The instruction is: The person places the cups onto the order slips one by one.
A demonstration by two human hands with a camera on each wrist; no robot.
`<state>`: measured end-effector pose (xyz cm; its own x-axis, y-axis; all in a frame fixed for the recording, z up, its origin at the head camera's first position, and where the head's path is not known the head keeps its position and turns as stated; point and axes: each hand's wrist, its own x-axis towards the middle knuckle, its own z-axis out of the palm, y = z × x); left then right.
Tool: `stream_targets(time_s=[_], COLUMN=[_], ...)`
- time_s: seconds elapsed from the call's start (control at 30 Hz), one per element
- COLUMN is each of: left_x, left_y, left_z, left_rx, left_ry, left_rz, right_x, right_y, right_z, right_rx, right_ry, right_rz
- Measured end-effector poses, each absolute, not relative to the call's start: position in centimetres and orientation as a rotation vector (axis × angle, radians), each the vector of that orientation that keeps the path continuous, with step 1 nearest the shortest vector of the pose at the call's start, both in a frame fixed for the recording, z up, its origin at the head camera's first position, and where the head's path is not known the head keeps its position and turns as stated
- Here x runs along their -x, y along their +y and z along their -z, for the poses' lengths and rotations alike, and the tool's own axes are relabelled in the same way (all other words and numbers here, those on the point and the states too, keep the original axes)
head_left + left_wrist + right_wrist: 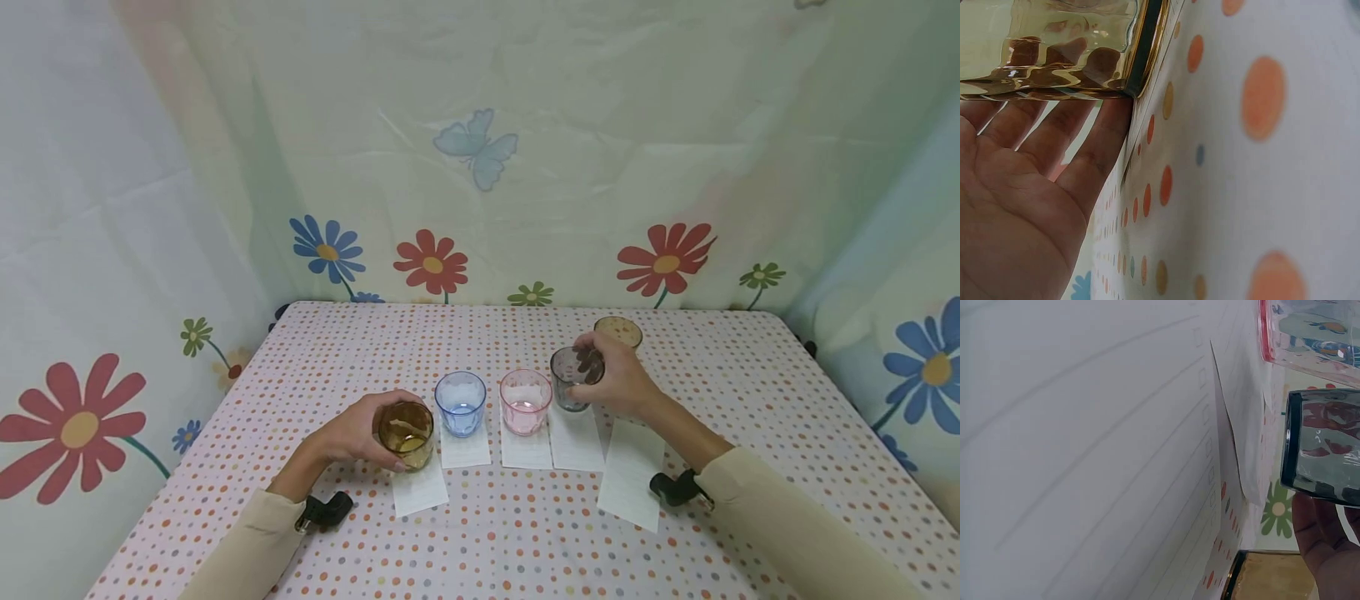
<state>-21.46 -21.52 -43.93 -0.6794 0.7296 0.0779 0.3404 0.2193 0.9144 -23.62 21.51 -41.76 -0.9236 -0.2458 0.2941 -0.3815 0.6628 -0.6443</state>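
Note:
At the left, my left hand (352, 429) grips a dark amber drinking glass (411, 442), its thumb and fingers on opposite sides. That glass's base is at the surface in the left wrist view. Right of centre, my right hand (621, 379) holds a smoky grey glass (570, 387) by its sides, over the far end of a paper slip. Whether its base touches the paper, I cannot tell. Between the hands stand a blue glass (461, 412) and a pink glass (525, 412), each on paper. A pale brown glass (619, 328) stands behind my right hand, partly hidden.
Several white paper slips lie in a row on the dotted tablecloth (510, 533). The rightmost lined slip (632, 479) lies near my right wrist with no glass on it. A flowered curtain (525, 183) closes off the back and sides.

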Motion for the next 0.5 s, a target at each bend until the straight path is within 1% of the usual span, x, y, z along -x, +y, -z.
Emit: stream_targets(time_s=[0.5], left_x=[21.40], left_y=[-21.50], left_z=[43.74], left_rx=[-0.976], left_ry=[2.133], left_rz=[-1.443], right_x=[22.71], right_y=[21.58], right_z=[42.09], right_rx=[-0.565], right_ry=[-2.721], right_rz=[-1.117])
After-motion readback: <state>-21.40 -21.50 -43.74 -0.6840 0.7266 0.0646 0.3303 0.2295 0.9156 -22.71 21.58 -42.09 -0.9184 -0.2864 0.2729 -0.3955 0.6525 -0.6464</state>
